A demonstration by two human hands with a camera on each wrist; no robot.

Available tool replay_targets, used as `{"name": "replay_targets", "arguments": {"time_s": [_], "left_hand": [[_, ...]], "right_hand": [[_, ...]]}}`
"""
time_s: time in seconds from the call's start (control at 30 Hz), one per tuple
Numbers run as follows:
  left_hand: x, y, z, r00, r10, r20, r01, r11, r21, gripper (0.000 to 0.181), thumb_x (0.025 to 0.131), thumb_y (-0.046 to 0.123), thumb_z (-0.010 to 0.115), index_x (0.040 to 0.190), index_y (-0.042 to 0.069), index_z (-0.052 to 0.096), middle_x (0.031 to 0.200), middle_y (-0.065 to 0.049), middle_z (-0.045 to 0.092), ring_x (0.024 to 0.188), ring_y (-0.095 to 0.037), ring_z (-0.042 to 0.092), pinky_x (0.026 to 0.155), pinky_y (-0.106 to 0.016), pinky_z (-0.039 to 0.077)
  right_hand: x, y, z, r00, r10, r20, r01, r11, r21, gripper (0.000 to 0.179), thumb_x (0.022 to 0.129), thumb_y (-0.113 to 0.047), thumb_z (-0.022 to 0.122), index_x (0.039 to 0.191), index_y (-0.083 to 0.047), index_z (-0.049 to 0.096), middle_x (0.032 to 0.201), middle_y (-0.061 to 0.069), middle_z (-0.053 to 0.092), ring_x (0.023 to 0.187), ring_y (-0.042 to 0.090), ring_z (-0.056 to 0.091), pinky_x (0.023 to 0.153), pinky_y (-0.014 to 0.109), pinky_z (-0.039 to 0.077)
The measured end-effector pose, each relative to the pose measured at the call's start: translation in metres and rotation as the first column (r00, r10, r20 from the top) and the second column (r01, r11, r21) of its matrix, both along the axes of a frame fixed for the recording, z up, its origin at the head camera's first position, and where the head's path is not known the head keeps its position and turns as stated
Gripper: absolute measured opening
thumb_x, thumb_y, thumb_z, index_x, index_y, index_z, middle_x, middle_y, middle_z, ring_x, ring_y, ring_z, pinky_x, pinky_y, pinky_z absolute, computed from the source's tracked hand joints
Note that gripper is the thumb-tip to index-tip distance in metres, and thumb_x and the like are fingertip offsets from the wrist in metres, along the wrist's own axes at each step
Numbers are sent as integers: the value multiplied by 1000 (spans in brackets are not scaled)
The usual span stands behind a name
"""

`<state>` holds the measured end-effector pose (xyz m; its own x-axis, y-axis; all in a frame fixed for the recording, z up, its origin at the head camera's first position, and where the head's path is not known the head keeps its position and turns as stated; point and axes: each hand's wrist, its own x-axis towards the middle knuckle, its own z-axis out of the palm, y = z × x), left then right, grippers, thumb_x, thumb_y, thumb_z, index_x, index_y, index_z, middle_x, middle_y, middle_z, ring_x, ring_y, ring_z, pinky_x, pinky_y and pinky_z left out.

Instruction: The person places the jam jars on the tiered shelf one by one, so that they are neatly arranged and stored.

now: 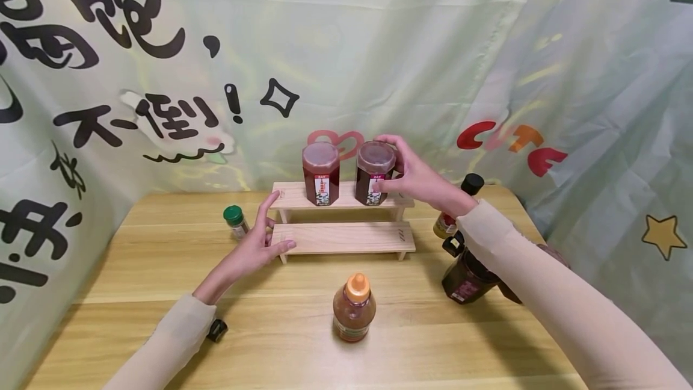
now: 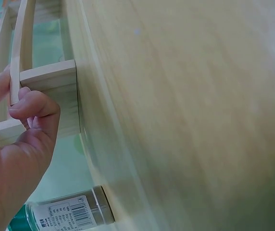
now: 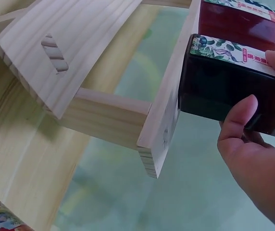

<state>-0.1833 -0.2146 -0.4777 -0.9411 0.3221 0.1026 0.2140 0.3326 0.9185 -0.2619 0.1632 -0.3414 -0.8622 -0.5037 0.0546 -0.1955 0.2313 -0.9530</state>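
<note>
A two-step wooden rack [image 1: 341, 238] stands towards the back of the table. My left hand [image 1: 254, 248] holds its left end; in the left wrist view, the thumb and a curled finger [image 2: 39, 106] pinch the edge of a shelf board. On the upper step, my right hand [image 1: 419, 179] grips a dark hexagonal jar [image 1: 365, 176] with a clear lid and a white-and-pink label. The right wrist view shows the jar's base against the upper board. Beside it, to the left, a reddish jar [image 1: 321, 167] stands upright on the same step.
A green-capped shaker [image 1: 234, 216] stands left of the rack. In front is an orange-capped squeeze bottle [image 1: 354, 312]. Near my right forearm are a black-capped bottle [image 1: 473, 184] and a dark container [image 1: 467, 281], partly hidden by the sleeve. A printed cloth [image 1: 379, 65] hangs behind the table.
</note>
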Motion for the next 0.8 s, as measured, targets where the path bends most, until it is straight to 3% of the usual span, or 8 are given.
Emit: {"name": "replay_targets", "arguments": {"time_s": [0.27,0.47,0.63,0.8], "left_hand": [[1,1,1,1000,-4,3,4,1000,23,118,98,-2,81,175,39,1,117,-29,47,64,-17,55,53,-26,49],[1,1,-1,1000,-9,4,9,1000,27,118,98,-3,80,175,40,1,117,-29,49,65,-21,58,54,-27,51],[1,2,0,1000,-10,12,10,999,40,118,98,-4,79,175,39,0,118,-29,49,67,-29,62,55,-28,54],[1,2,0,1000,-7,14,7,999,39,118,98,-4,79,175,40,0,119,-30,48,70,-32,64,56,-31,55]], "right_hand": [[6,1,1,999,-53,-2,53,997,61,106,93,-13,88,170,-20,15,156,18,47,144,37,50,115,57,44],[25,4,3,986,-169,-10,168,976,140,105,94,-29,90,169,-16,18,161,19,42,148,39,46,113,60,47],[44,14,4,981,-194,2,192,973,130,97,100,-30,83,169,-17,17,166,20,37,152,39,43,117,60,43],[61,28,5,974,-218,-61,225,963,152,87,103,-32,79,168,-15,22,162,18,42,150,36,46,122,58,38]]}}
